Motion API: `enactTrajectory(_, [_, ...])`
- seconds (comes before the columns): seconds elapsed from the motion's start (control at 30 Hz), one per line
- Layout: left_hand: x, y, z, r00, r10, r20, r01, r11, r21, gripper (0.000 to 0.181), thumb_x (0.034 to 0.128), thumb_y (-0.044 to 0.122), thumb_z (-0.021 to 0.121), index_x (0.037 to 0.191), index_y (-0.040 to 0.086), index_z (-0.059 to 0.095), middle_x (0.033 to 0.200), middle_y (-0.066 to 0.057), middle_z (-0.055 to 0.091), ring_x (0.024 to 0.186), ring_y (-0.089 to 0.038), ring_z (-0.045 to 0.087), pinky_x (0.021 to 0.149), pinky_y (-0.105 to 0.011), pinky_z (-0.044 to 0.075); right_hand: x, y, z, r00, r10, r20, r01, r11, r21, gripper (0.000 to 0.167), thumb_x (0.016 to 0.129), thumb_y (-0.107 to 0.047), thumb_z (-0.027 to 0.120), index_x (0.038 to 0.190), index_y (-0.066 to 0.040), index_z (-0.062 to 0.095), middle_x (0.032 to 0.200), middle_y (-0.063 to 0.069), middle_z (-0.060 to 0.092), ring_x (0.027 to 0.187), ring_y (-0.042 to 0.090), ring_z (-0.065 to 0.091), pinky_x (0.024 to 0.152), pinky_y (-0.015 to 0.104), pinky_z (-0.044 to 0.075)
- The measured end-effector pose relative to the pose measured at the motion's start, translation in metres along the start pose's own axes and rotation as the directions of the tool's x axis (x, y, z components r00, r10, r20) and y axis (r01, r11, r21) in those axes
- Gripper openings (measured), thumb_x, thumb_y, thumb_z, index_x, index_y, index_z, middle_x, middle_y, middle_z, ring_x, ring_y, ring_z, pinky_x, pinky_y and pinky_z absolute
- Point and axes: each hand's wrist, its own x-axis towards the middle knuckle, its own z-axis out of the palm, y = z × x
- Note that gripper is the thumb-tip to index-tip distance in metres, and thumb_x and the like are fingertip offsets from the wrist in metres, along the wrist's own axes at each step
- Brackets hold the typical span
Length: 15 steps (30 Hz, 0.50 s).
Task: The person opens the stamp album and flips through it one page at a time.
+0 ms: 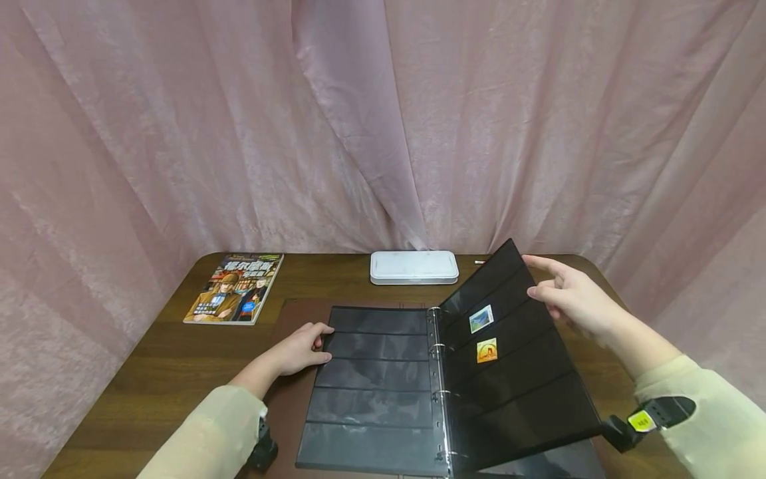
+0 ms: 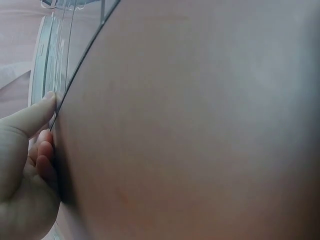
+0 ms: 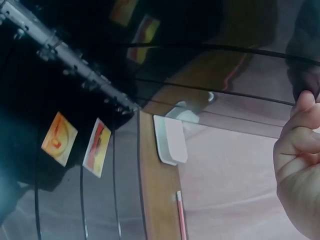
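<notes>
A ring-bound stamp album [image 1: 439,392] with black pocket pages lies spread out on a brown cover [image 1: 287,399]. My left hand [image 1: 302,347] holds the outer edge of the left page [image 1: 374,372], thumb on one side and fingers on the other, as the left wrist view shows. On the other side, my right hand [image 1: 568,293] pinches the outer edge of a raised, tilted page [image 1: 514,392]. That page carries a blue-green stamp [image 1: 481,319] and an orange stamp [image 1: 487,350]. Beneath it, the right wrist view shows another orange stamp [image 3: 59,138] and a red-yellow stamp [image 3: 97,147].
A magazine [image 1: 233,289] lies at the table's back left. At the back edge is a white case [image 1: 413,267], with a pencil [image 3: 181,215] to its right. Pink curtains [image 1: 383,133] hang behind the wooden table [image 1: 131,379].
</notes>
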Motion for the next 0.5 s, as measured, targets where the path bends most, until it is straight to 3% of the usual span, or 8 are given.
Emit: enactTrajectory(0.5, [-0.002,0.003,-0.001,1.000,-0.016,0.003,0.016,1.000,-0.020,0.047,0.0881,0.019,0.067,0.130,0.006,0.050,0.087,-0.003,0.041,0.078,-0.016,0.040,0.070,-0.034,0.034,0.007,-0.024,0.010,1.000,-0.015,-0.005,0.015,0.999,0.047,0.064,0.092,-0.014,0.059,0.148,-0.012,0.027,0.053,-0.004,0.042,0.042,0.006,0.037,0.035,0.023,0.028])
